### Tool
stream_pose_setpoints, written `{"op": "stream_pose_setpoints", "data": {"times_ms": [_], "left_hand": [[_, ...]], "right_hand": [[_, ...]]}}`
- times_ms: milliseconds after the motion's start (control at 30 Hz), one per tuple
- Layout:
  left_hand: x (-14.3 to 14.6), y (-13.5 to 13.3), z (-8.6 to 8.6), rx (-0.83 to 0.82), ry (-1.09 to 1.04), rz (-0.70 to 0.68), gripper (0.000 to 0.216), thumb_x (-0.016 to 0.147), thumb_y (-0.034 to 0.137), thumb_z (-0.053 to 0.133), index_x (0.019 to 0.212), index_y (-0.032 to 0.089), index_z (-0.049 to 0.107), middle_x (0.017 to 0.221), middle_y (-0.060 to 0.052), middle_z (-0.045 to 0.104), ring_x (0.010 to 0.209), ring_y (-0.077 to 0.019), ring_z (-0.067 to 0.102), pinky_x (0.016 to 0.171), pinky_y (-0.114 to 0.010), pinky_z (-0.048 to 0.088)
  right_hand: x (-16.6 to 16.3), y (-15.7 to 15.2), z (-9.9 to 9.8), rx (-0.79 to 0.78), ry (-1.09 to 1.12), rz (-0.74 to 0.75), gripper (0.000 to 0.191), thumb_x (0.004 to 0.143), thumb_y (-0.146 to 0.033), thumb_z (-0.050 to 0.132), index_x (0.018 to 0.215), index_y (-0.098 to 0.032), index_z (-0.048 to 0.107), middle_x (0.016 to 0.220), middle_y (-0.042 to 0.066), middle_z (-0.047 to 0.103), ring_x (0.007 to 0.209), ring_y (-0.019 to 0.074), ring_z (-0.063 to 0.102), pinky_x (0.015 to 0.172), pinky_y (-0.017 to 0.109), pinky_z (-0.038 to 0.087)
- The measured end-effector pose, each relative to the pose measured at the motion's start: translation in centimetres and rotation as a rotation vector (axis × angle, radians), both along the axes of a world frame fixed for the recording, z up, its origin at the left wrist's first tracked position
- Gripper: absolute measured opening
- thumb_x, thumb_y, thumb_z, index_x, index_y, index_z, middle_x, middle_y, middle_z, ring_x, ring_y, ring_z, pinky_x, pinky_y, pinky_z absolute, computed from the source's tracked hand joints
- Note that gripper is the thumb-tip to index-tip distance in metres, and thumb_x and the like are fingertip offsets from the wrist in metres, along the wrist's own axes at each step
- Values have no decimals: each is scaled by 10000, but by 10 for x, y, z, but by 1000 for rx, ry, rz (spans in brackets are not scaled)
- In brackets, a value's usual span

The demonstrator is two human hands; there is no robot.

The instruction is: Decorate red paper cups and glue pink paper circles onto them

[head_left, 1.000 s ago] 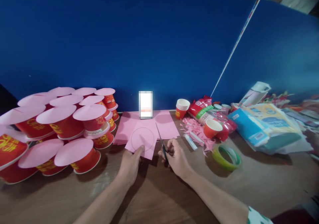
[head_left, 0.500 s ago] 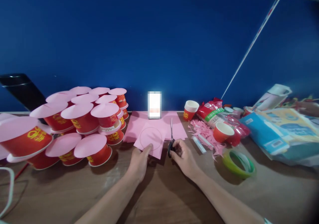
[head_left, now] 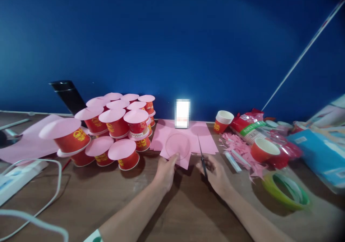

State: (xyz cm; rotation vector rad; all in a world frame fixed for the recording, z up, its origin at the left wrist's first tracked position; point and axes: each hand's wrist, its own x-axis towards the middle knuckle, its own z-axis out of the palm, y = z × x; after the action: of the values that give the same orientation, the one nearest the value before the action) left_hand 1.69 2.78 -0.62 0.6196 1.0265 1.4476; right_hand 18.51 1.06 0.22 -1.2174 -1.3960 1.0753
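Observation:
My left hand (head_left: 166,170) pinches the lower edge of a pink paper sheet (head_left: 183,162) with a drawn circle on it, thumb on top. In my right hand (head_left: 215,173) is a pair of scissors (head_left: 202,159), its blades pointing away from me and apart from the sheet. Behind that piece lies a stack of pink paper (head_left: 202,128) against the wall. To the left stand several red paper cups (head_left: 129,161), stacked in layers with pink paper discs (head_left: 122,149) on them.
Right of my hands are pink scraps (head_left: 237,145), a nested cup stack (head_left: 223,118), a single cup (head_left: 265,150), a red cup package (head_left: 249,127) and a tape roll (head_left: 285,191). A bright phone (head_left: 182,113) stands at the wall. A white cable (head_left: 59,184) lies left.
The view has turned left, so things sit further right. The scissors have turned in my right hand and their blades slant more. My left hand keeps hold of the sheet.

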Motion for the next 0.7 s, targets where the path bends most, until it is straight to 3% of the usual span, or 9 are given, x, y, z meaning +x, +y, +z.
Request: {"op": "stream_pose_setpoints", "data": {"times_ms": [367, 700], "left_hand": [[1, -2, 18, -71, -170, 38, 396, 607, 205, 791, 967, 125, 644, 875, -71, 719, 767, -169, 670, 721, -287, 527], [1, -2, 12, -56, -140, 29, 452, 659, 200, 776, 1082, 162, 622, 990, -71, 715, 831, -164, 680, 702, -259, 546]], "right_hand": [[-5, -5, 8, -46, 22, 51, 438, 722, -475, 709, 1023, -184, 579, 670, -22, 523, 605, 126, 509, 524, 238, 426], [-6, -9, -1, -175, 127, 134, 478, 772, -547, 643, 1063, -186, 528, 722, -6, 573, 585, 107, 551, 458, 190, 409]]}}
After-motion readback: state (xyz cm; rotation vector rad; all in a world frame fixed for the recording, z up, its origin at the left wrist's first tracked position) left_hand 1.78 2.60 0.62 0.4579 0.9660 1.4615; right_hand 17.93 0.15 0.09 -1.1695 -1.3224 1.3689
